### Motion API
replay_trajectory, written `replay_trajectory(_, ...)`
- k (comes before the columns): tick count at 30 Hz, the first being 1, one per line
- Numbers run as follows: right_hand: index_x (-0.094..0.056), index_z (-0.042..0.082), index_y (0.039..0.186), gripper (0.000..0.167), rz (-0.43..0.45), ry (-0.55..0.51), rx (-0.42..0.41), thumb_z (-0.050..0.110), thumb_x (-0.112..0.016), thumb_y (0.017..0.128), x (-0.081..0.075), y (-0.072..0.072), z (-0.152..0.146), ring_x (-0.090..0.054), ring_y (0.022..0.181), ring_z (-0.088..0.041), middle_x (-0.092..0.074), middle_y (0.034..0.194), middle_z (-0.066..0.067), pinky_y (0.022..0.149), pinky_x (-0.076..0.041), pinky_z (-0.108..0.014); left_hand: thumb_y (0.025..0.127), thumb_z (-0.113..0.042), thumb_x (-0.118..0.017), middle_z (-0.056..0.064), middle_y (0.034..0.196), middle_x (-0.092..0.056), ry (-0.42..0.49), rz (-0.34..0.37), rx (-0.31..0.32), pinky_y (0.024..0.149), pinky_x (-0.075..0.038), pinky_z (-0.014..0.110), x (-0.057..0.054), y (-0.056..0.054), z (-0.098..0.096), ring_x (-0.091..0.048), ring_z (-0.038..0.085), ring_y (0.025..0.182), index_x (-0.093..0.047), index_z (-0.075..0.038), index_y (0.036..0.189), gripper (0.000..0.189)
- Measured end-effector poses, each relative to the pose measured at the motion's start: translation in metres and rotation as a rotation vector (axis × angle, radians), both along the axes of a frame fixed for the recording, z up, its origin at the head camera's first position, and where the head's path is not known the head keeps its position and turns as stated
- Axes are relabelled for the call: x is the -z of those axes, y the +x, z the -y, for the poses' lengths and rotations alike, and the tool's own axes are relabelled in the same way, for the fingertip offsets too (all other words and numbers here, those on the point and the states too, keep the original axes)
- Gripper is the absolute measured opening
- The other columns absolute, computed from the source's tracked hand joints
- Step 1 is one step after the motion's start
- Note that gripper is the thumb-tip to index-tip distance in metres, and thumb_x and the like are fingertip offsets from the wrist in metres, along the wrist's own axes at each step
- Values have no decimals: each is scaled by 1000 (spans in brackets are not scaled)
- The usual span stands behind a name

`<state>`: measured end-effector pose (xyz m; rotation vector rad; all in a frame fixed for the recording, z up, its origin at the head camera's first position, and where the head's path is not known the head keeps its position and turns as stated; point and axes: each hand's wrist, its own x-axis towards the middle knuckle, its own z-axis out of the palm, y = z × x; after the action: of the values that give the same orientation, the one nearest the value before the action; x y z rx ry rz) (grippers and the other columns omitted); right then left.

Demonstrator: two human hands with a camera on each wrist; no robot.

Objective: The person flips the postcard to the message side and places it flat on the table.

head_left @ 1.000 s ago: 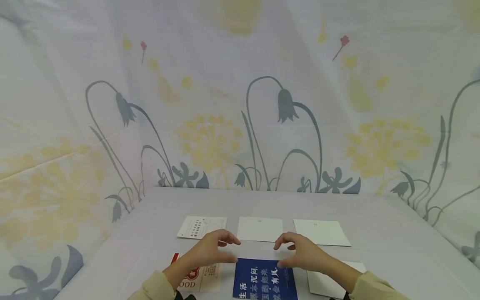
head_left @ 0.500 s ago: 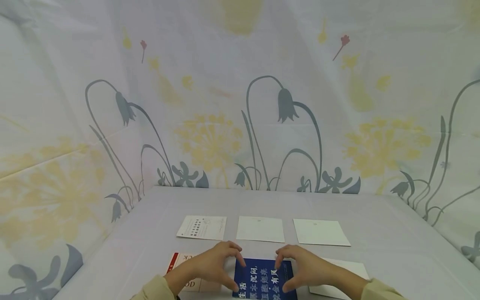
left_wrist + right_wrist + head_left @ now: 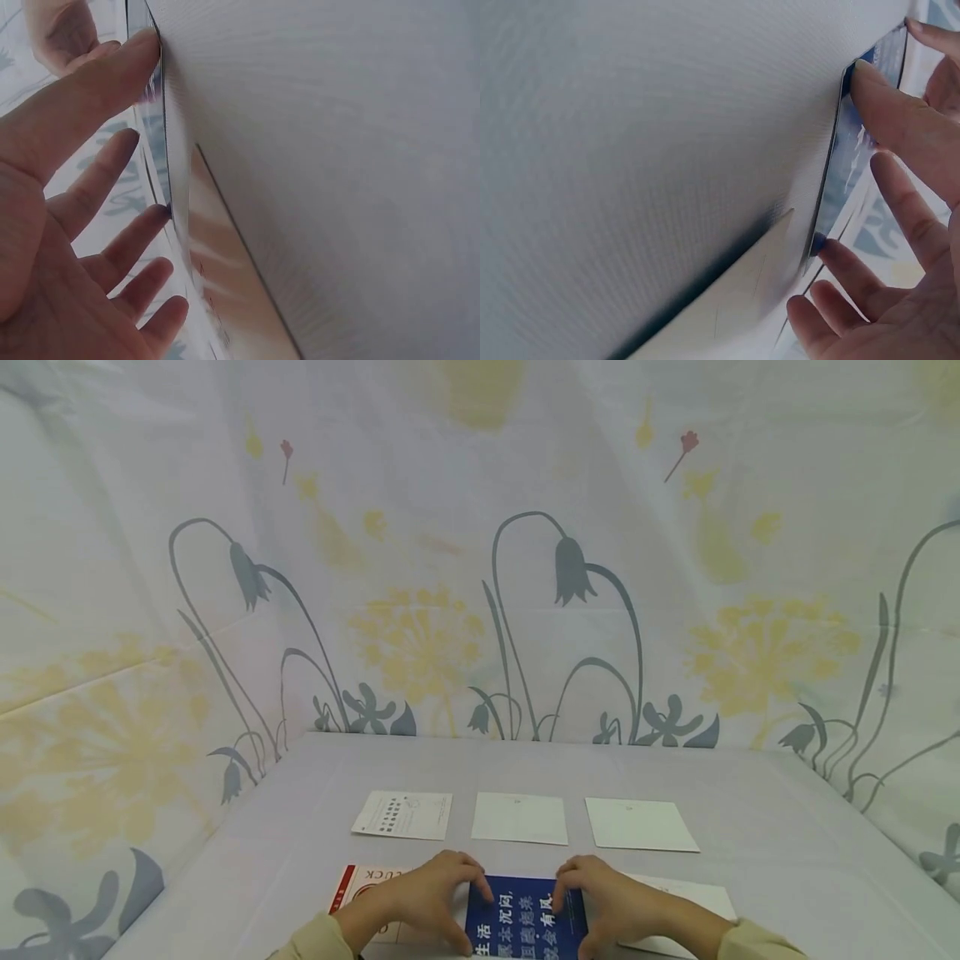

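Note:
A blue postcard (image 3: 527, 920) with white printed characters lies at the near middle of the table, between both hands. My left hand (image 3: 437, 895) pinches its left side, thumb at the near corner and a finger at the far end. In the left wrist view the thumb and middle fingertip meet the edge of the blue postcard (image 3: 155, 127), while the other fingers are spread. On the opposite side my right hand (image 3: 609, 897) holds it the same way. The right wrist view has the thumb and a fingertip on the edge of the blue postcard (image 3: 841, 165).
Partly under my left forearm lies a cream card (image 3: 358, 883) with a red strip. A white card (image 3: 701, 900) sits below my right forearm. Behind them, a printed card (image 3: 408, 816) and two pale cards, one central (image 3: 519, 818) and one right (image 3: 642, 824), form a row.
Both hands have come down and nearer from above the blue postcard to its two sides. Their thumbs and fingers now meet its edges. The other cards stay where they were.

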<state>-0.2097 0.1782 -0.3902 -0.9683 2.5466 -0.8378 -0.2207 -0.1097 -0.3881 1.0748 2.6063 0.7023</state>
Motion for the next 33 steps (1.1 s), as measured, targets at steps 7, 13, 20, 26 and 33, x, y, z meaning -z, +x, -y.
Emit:
replay_trajectory(7,-59,30,96,44,-45,-32,-20,23,-86,62,1,-1,0,-34,103,-20,-38,111,5,88,-38,-43,59,-21,-89,-10,109,-39,40,56,-12,94,-38,31,0,-1,-2,-36,9,104,-64,-26,101,49)
replay_trajectory(13,-60,23,94,42,-121,-132,45,9,-84,63,0,-3,1,-45,97,-21,-41,106,2,76,-47,-30,59,-14,-88,-6,108,-33,120,116,-3,86,-43,23,0,-1,-2,-42,10,98,-62,-22,105,54)
replay_trajectory(20,-60,13,97,45,-93,-224,179,-3,-82,62,-1,-3,-1,-51,93,-26,-44,104,-7,64,-51,-25,60,-7,-87,-3,115,-34,150,176,-68,78,-46,23,-1,2,-3,-48,9,90,-60,-23,108,57)
replay_trajectory(26,-57,6,106,50,-83,-255,301,1,-83,63,-5,-7,1,-54,80,-20,-52,100,-11,61,-52,-26,59,-1,-86,0,118,-35,191,156,-131,73,-48,22,0,0,-3,-51,9,83,-59,-20,112,63)
replay_trajectory(33,-54,2,116,58,-93,-306,394,2,-82,65,-6,-11,2,-53,68,-17,-53,77,-2,56,-49,-25,66,6,-80,2,116,-41,267,130,-180,65,-49,20,-2,1,-4,-53,9,74,-57,-21,115,61)
